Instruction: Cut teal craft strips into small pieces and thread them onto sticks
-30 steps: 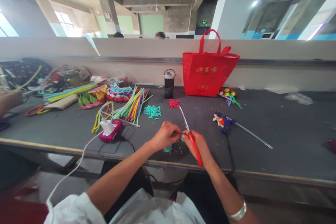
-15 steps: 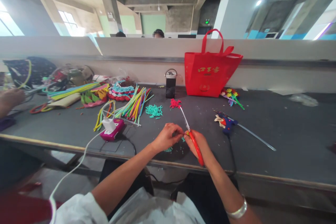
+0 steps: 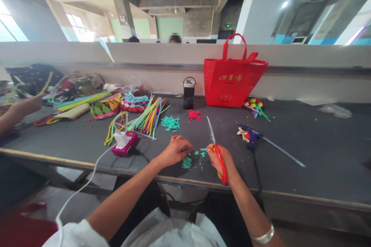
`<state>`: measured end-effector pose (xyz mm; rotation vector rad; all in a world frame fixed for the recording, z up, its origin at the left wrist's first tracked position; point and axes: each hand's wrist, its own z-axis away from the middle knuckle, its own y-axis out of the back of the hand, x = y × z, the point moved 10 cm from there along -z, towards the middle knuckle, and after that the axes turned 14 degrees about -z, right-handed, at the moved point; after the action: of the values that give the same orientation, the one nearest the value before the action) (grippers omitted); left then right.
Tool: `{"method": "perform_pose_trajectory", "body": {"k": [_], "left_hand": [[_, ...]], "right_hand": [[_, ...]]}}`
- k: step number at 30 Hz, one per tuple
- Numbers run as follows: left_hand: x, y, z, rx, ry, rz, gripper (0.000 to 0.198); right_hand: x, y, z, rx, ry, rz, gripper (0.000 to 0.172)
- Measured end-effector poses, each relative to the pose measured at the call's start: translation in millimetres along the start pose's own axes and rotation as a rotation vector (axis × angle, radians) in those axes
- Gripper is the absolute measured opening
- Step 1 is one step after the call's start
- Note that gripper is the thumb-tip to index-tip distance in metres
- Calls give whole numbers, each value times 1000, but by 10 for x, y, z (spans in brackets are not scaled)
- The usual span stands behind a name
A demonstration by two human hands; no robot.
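My right hand point(image 3: 222, 158) grips red-handled scissors point(image 3: 216, 150), their blades pointing up and away over the dark table point(image 3: 304, 150). My left hand point(image 3: 174, 149) rests low on the table with its fingers curled down onto small teal cut pieces point(image 3: 187, 162) near the front edge; whether it pinches one I cannot make out. More teal bits point(image 3: 203, 153) lie between the two hands. A teal pile point(image 3: 170, 122) and a red pile point(image 3: 194, 115) sit farther back.
Coloured pipe cleaners point(image 3: 147, 117) fan out at left by a magenta power strip point(image 3: 125, 142) with a white cable. A blue glue gun point(image 3: 249, 135), a black flask point(image 3: 188, 92) and a red bag point(image 3: 232, 79) stand behind. Another person's hand point(image 3: 26, 105) is at far left.
My hands have parted: the left dropped from the scissors to the teal pieces on the table, and the right swung the scissors a little to the right.
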<state>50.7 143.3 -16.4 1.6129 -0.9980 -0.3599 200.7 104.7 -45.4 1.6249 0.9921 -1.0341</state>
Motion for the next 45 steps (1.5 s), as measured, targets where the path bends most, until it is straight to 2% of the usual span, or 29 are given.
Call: {"method": "perform_pose_trajectory", "body": {"k": [7,10,13,16,19,21,24,29,35,45], "left_hand": [[258,122,-85,78,-8,-47,15],[386,115,-140,72,-38,-86,10],[411,83,-153,55,-29,-78,8],[238,172,-94,158,146,174,6],[-47,190,92,279,459,688,10],[-94,157,216,325,598,985,14],[-23,223,331,405,660,1186,17],[148,320,386,461,611,1341,18],[211,279,454,373,619,1339,15],[288,360,504,351,620,1127,15]], "right_hand": [[-154,-67,17,-55,53,111,29],[-154,-84,14,-72,66,127,31],[-145,-89,13,-75,87,142,30],[-204,-35,67,-11,139,120,31],[-254,41,223,88,128,105,35],[-269,20,365,99,95,178,37],[-312,-73,568,74,99,274,38],[-376,-182,708,49,139,326,34],[-462,-207,728,34,183,381,30],[-325,-163,829,77,163,589,29]]}}
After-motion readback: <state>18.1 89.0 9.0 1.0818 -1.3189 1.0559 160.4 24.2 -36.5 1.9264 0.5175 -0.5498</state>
